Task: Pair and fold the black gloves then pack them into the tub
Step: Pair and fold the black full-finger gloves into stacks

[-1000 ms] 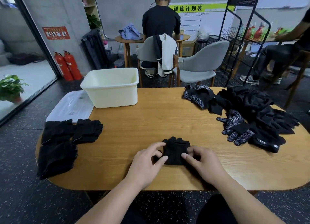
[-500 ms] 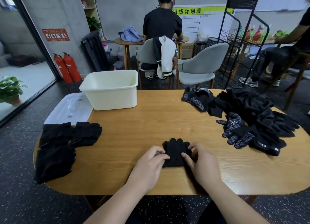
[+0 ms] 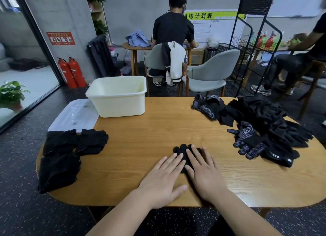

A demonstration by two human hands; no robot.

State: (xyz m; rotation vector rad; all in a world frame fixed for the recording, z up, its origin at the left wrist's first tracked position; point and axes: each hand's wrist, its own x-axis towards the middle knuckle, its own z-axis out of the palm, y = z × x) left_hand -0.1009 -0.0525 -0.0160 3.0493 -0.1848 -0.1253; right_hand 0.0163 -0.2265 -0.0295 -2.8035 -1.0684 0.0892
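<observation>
black gloves (image 3: pixel 185 152) lie under both flat hands, left (image 3: pixel 163 179), right (image 3: pixel 205 172); fingers spread, gripping nothing; tub (image 3: pixel 118 99) far-left.

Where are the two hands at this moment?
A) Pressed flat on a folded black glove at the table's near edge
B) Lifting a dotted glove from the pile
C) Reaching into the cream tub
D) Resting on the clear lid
A: the left hand and right hand lie flat, palms down, on the folded glove.
</observation>
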